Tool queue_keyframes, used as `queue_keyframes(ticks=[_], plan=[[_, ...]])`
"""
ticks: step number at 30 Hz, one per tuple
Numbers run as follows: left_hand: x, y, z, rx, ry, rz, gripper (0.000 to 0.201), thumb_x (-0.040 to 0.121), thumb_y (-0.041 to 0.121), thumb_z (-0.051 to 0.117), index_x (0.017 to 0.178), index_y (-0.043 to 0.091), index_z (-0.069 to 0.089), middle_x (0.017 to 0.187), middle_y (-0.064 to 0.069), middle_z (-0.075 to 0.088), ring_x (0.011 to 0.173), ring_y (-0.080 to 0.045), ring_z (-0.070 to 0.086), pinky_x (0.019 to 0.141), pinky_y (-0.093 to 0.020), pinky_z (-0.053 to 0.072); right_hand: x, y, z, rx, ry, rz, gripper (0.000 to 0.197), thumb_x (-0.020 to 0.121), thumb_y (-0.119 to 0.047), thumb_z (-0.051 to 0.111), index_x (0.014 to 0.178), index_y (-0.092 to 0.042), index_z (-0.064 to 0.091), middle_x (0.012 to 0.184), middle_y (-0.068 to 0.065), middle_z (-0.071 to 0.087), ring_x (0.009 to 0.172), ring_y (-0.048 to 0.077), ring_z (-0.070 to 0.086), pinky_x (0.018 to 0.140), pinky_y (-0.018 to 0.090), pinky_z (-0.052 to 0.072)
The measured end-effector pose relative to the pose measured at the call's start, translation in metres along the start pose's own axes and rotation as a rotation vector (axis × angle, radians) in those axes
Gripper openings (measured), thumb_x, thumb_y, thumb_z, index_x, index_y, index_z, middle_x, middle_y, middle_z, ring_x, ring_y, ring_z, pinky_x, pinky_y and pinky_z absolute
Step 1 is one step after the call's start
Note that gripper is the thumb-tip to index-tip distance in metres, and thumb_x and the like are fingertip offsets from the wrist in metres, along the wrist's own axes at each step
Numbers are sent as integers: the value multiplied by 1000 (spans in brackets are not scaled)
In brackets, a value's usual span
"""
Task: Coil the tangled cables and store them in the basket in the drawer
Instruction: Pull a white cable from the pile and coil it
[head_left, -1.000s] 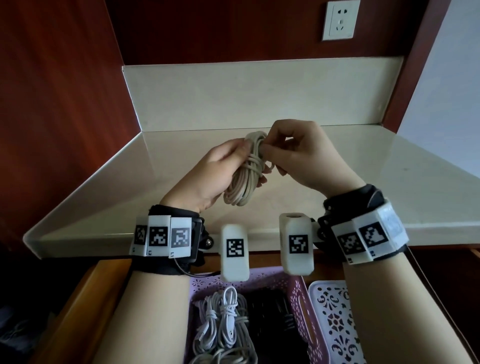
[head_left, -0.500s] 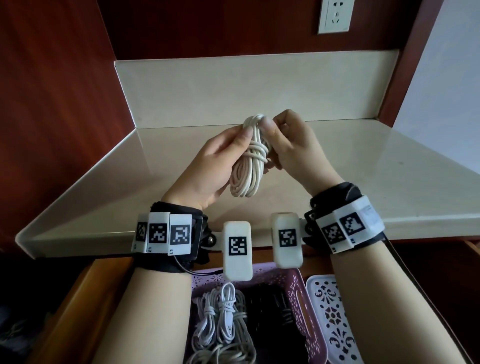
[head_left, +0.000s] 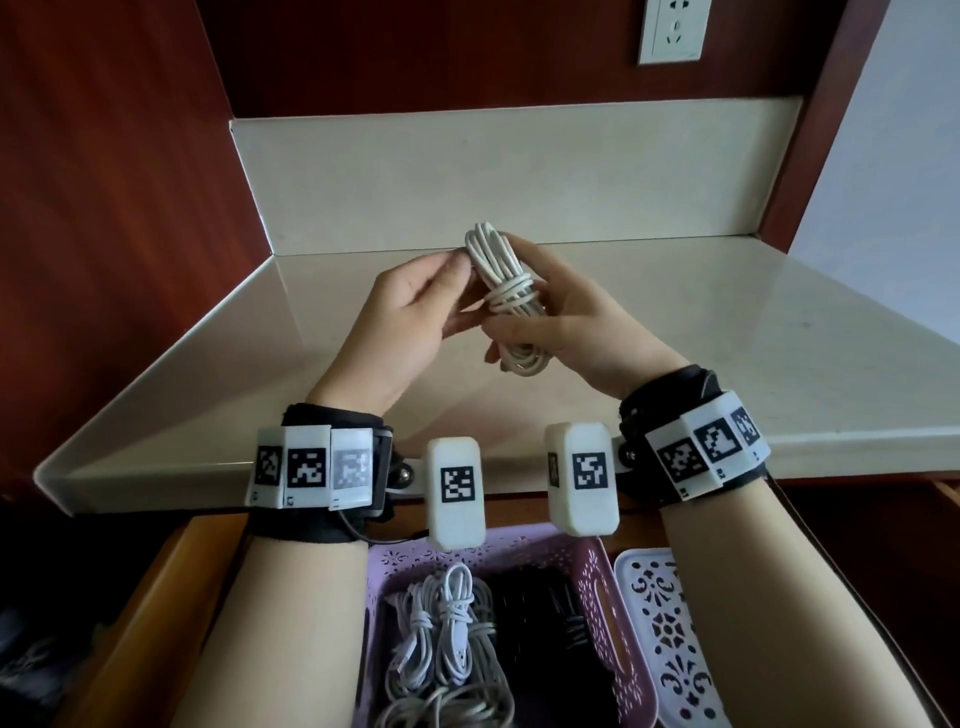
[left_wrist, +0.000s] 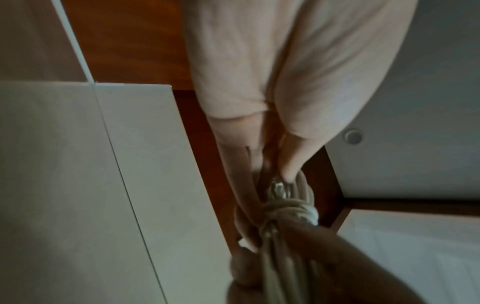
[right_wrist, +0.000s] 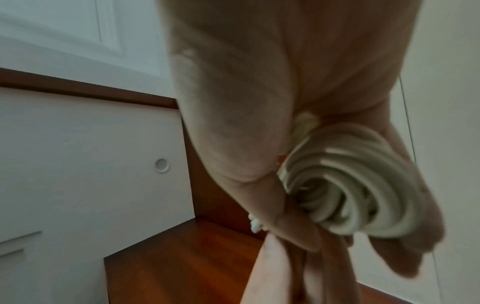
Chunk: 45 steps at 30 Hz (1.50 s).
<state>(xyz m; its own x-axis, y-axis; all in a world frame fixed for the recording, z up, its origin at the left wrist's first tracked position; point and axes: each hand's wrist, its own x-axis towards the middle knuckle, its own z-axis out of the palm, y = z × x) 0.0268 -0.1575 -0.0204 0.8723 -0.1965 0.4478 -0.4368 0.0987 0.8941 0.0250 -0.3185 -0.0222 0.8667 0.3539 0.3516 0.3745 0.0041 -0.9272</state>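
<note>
A coiled white cable (head_left: 511, 291), wrapped round its middle with its own turns, is held upright above the counter (head_left: 727, 338). My left hand (head_left: 452, 280) pinches its upper part from the left. My right hand (head_left: 545, 312) cradles it from the right, thumb across the lower loops. The left wrist view shows the wrapped knot (left_wrist: 288, 209) under my fingertips. The right wrist view shows the coil's lower loops (right_wrist: 345, 185) inside my right palm. Below, a purple basket (head_left: 608, 597) sits in the open drawer (head_left: 171, 597).
The purple basket holds coiled white cables (head_left: 447, 623) and a black cable bundle (head_left: 545, 608). A white perforated basket (head_left: 670, 623) stands to its right in the drawer. A wall socket (head_left: 672, 28) is above the backsplash. Dark wood panels flank the counter.
My right hand has come down from the coil's top and now cradles its middle from the right. The left hand has shifted up to pinch the upper part.
</note>
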Motion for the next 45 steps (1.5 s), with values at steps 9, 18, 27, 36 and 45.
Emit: queue_keyframes(ticks=[9,18,27,36,45], plan=[[2,-11,-1,510,101,172,11,89,9,64,91,5,74,77,-9,73,70,-17,71,70,-30,59,-1,-9,-6,-193,114,99,46,67,7,52,103,-16,67,58,8,50,41,25,45,40,24,38],[-3,0,-14,501,-16,53,17,88,17,67,95,3,72,76,-8,73,66,-17,69,61,-23,55,-2,-1,-3,68,24,238,41,54,0,51,93,6,56,58,13,44,41,24,38,37,22,30],[6,22,-50,740,10,-168,17,84,43,67,74,30,69,51,-2,59,35,-3,43,42,-15,35,4,-7,37,-13,40,224,45,82,8,57,123,-8,51,81,14,58,53,30,60,46,31,48],[-11,29,-69,767,-26,-168,22,82,42,70,96,24,74,92,-4,71,86,-24,65,74,-32,49,-10,-9,56,49,106,256,41,82,5,64,116,-1,41,92,20,66,67,30,65,52,34,52],[-50,41,-43,871,-179,-376,34,81,40,72,80,6,74,73,-10,63,67,-19,45,65,-27,35,-57,-10,43,-89,-171,421,42,84,-14,67,117,1,45,101,24,69,77,30,67,67,36,53]])
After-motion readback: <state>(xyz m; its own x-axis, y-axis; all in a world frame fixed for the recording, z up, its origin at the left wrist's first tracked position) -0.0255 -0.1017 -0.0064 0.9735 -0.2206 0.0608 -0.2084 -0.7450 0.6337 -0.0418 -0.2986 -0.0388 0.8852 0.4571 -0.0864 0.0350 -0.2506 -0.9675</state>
